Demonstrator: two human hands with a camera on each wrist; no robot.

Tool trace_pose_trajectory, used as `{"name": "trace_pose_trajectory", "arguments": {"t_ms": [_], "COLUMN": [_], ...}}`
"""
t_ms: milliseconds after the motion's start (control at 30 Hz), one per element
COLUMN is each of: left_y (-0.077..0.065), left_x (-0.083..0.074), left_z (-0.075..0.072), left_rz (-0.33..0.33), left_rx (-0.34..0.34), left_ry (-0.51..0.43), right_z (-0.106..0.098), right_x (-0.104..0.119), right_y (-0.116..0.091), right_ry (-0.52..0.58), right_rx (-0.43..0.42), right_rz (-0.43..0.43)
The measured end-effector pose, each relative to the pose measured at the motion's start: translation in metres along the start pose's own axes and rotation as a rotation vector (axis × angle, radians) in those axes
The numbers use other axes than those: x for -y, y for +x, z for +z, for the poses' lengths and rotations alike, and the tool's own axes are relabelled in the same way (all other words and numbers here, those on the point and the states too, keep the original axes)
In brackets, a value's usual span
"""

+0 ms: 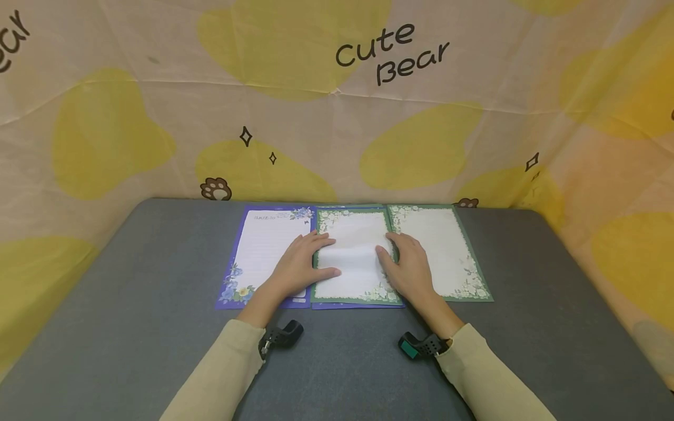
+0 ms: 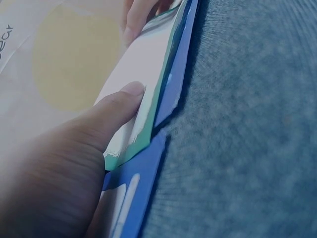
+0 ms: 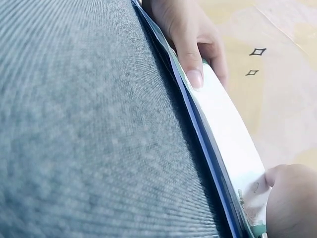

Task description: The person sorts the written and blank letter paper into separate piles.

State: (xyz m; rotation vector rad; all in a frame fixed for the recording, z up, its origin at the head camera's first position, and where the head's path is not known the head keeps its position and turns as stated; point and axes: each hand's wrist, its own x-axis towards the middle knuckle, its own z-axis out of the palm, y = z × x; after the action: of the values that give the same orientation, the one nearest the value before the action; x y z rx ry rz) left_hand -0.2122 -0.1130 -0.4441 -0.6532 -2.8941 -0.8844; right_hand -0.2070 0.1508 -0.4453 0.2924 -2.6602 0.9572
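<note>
A white sheet with a green floral border (image 1: 351,234) lies in the middle, its centre slightly bowed. My left hand (image 1: 301,263) rests at its left side, with the fingers spread and the thumb on the paper. At the right edge lies my right hand (image 1: 411,264), thumb and fingertips touching the sheet. In the left wrist view my left thumb lies flat on the white paper (image 2: 136,59). Under the middle sheet shows a blue-bordered edge (image 1: 358,306). The right wrist view shows the left hand (image 3: 185,34) across the sheet and part of the right hand (image 3: 292,198).
On the left lies a lined sheet with a purple-blue floral border (image 1: 263,251). Another green-bordered sheet (image 1: 442,251) lies on the right. All are on a dark grey table (image 1: 337,362), before a yellow-patterned cloth (image 1: 295,117). Both wrists wear black bands.
</note>
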Motion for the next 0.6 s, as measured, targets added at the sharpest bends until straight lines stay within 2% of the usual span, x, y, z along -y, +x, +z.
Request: {"name": "trace_pose_trajectory", "arguments": {"t_ms": [333,600], "left_y": [-0.0002,-0.0013], "left_x": [-0.0008,-0.0002], "left_z": [-0.0006,-0.0003], "left_rz": [-0.001,0.019], "left_rx": [0.011,0.008], "left_ry": [0.001,-0.001], "right_z": [-0.0013,-0.0017], "right_x": [0.0010,0.0032], "right_y": [-0.0002,-0.0001], "right_ry": [0.071,0.138], "right_rx": [-0.036,-0.123], "right_rz": [-0.002,-0.051]}}
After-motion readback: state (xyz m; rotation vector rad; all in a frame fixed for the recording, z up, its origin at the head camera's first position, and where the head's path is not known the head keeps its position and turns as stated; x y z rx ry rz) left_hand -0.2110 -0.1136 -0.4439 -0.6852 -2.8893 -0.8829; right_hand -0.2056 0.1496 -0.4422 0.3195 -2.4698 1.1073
